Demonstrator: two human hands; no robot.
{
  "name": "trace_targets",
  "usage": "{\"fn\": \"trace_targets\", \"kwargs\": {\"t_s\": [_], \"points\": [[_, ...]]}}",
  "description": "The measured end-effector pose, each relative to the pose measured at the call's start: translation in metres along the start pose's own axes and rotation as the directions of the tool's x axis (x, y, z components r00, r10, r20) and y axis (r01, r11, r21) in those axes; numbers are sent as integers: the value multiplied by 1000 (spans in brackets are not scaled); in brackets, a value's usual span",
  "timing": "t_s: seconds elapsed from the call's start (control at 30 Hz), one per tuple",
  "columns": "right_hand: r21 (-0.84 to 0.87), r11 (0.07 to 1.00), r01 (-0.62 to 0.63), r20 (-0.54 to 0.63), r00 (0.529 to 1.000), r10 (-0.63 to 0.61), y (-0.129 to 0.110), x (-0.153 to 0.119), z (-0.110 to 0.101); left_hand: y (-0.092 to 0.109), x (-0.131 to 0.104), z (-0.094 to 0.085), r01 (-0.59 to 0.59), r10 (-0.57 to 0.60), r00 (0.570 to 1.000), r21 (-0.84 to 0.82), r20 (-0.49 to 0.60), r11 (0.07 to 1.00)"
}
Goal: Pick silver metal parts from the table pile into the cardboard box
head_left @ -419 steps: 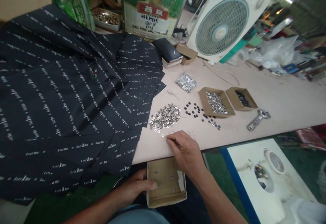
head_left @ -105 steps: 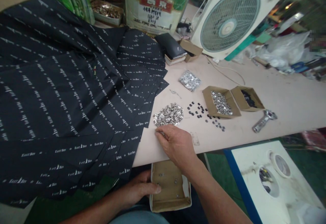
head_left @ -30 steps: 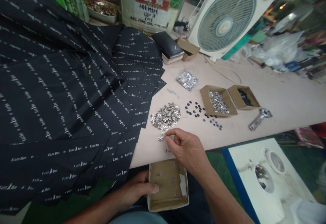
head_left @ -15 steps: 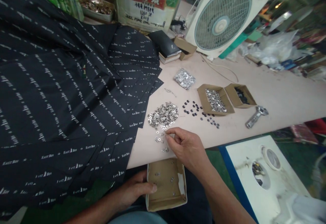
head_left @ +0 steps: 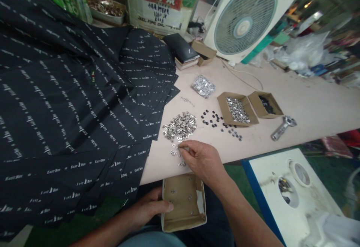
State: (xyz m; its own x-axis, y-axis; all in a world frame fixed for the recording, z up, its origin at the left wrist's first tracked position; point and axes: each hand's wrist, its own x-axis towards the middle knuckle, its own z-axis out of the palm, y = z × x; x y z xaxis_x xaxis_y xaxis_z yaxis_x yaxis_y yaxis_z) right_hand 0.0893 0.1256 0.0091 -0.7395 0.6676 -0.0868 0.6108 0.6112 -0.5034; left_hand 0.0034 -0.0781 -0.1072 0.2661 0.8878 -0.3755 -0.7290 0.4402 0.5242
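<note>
My left hand [head_left: 156, 203] grips the left wall of a shallow cardboard box [head_left: 182, 222] below the table's front edge, its thumb inside. Several small metal pieces lie in that box. My right hand [head_left: 201, 159] is over the table edge, thumb and forefinger pinched together at a few loose metal snaps [head_left: 173, 152]; whatever is between the fingertips is too small to make out. Just behind the fingers lies a heap of silvery metal snaps [head_left: 181, 126]. Black round pieces [head_left: 213, 119] are scattered right of the heap.
Dark printed fabric [head_left: 70, 101] covers the left side. To the right stand a box of metal pieces [head_left: 237, 110], a box of black pieces [head_left: 266, 105] and a metal tool [head_left: 282, 128]. A bag of snaps [head_left: 203, 86] and a fan [head_left: 243, 24] are farther back.
My right hand has shifted slightly left, its fingertips still together among the loose snaps. My left hand and the box it holds look almost unmoved.
</note>
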Motion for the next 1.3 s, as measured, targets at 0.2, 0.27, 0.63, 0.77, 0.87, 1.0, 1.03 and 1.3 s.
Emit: {"fn": "trace_targets", "kwargs": {"t_s": [0.2,0.27,0.63,0.77,0.87,1.0,1.03,1.3], "points": [[66,996,-53,26,998,51,3,-8,-2,-1,1,-2,14,-14,1000,9,-4,1000],[76,995,-59,37,998,56,3,-9,-2,-2,1,-3,11,-11,1000,14,-3,1000],[481,834,-270,178,962,209,-2,-8,-12,0,1,-1,2,-2,1000,18,9,1000],[739,523,-425,317,904,287,0,-8,-13,3,0,1,21,-20,1000,25,-14,999],[842,275,-464,380,873,306,3,-8,-10,1,-1,0,13,-12,1000,25,-26,1000],[882,75,-466,425,853,305,4,-5,-7,-3,0,-3,19,-19,1000,28,-18,999],[883,56,-467,430,850,303,4,-4,-7,-4,0,-4,18,-17,1000,28,-12,999],[870,227,-439,355,874,331,4,-3,-7,-11,2,-8,-1,2,1000,25,-8,1000]]}}
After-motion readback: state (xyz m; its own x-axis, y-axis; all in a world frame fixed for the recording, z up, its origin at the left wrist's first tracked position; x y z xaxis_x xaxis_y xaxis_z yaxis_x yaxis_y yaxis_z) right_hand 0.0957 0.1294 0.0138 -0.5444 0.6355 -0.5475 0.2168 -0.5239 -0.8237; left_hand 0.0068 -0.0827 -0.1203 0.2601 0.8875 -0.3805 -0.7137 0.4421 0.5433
